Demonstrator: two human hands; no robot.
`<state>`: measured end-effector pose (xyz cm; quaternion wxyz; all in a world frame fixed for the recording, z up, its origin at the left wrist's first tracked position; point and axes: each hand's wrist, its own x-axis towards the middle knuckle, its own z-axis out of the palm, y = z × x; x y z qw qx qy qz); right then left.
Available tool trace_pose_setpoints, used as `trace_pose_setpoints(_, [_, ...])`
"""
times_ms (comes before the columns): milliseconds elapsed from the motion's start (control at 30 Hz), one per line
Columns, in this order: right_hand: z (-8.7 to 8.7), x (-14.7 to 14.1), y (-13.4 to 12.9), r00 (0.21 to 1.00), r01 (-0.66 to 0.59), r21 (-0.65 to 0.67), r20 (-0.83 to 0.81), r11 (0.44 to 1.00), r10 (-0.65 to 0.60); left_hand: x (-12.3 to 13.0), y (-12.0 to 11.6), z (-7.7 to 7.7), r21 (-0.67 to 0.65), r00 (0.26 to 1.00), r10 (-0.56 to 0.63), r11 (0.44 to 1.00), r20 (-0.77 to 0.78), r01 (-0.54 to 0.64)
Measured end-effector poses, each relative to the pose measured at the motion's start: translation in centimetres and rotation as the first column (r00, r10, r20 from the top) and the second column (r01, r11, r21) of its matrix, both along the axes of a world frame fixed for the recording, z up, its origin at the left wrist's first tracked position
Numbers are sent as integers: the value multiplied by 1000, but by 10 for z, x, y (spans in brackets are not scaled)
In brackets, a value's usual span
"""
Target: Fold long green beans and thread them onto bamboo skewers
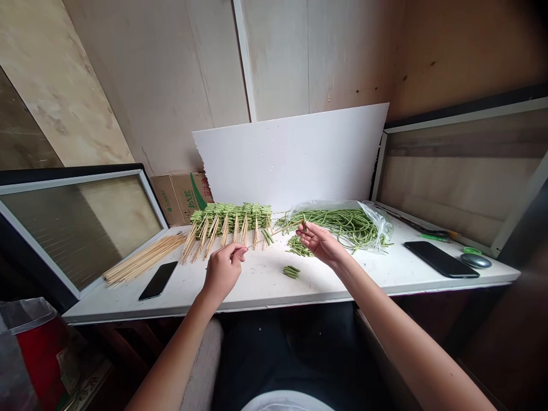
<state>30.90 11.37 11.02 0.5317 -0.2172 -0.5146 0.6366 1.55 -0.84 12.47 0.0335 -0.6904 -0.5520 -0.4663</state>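
My left hand pinches a thin bamboo skewer that runs to the right, towards my right hand. My right hand holds a short piece of green bean between its fingertips, above the table. Just beyond the hands lies a row of skewers threaded with bean pieces. Long green beans rest in a clear plastic bag. Cut bean pieces form a heap under my right hand, and a smaller bunch lies nearer me.
A bundle of bare skewers and a black phone lie left on the white table. A second phone and green-handled scissors lie right. A white board and cardboard box stand behind.
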Motion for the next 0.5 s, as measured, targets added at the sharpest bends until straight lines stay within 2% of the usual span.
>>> trace_pose_setpoints(200, [6,-2,-6,999,38,4,-16,999,-38,2,1,-3,5,999,20,1000,-34,-19])
trace_pose_setpoints(500, [4,-5,-8,997,-6,-8,-82,1000,5,3,0,-3,-6,999,21,1000,-40,-21])
